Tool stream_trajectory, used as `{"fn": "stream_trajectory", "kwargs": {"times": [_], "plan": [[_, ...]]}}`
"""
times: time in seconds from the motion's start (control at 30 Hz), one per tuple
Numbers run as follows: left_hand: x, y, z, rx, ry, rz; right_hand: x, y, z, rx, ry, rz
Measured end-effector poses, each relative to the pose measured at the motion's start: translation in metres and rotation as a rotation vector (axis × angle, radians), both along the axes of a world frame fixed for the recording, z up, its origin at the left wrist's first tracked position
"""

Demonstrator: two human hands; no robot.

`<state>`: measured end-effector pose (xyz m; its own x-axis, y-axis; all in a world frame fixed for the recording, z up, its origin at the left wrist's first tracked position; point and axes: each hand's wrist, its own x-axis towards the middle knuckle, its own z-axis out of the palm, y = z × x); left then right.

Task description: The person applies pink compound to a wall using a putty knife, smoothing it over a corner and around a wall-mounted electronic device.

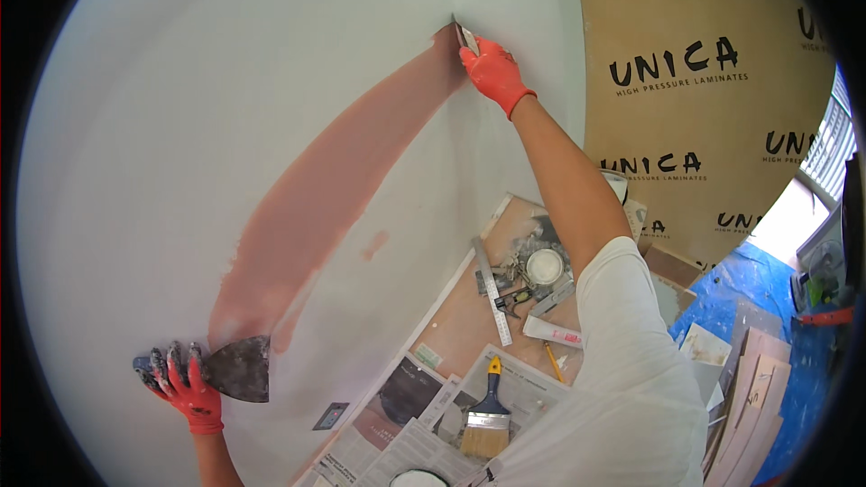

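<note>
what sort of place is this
Most likely a room being renovated: a long pinkish band, perhaps filler, runs across the pale wall, a paintbrush lies on newspaper, and blue sheeting is spread at the right of the picture.

The right hand (492, 72) covers most of the grip of a small tool (467, 40), and I can't make out its full shape. Behind the left hand (188, 388) the middle of the handle of the scraper (242, 370) is lost too. The left forearm (215, 462) is cut off below, as is a round container (419, 479). The white shirt (622, 379) blocks my view of part of the surface (456, 316). Fine print on the newspapers (379, 462) is too tiny to read, and the grey clutter (516, 263) blurs together. The brown sheet (686, 117) runs out of sight above.
</note>
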<state>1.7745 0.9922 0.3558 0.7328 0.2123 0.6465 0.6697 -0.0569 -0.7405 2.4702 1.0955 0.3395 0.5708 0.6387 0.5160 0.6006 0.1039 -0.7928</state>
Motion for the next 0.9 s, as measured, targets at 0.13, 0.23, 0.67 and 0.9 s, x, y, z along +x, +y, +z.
{"fn": "stream_trajectory", "kwargs": {"times": [0.13,0.23,0.67,0.9], "plan": [[-0.008,-0.001,-0.003,0.004,0.003,0.017,-0.031,-0.009,-0.007,-0.021,-0.045,0.052],[-0.010,-0.002,-0.005,-0.011,-0.002,0.023,-0.068,-0.023,-0.017,0.065,-0.055,0.092],[-0.016,0.003,-0.007,-0.018,-0.012,0.043,-0.173,-0.087,-0.031,0.101,-0.092,0.447],[-0.007,0.007,-0.006,0.011,-0.027,-0.023,-0.088,-0.113,-0.101,0.179,0.556,0.503]]}}
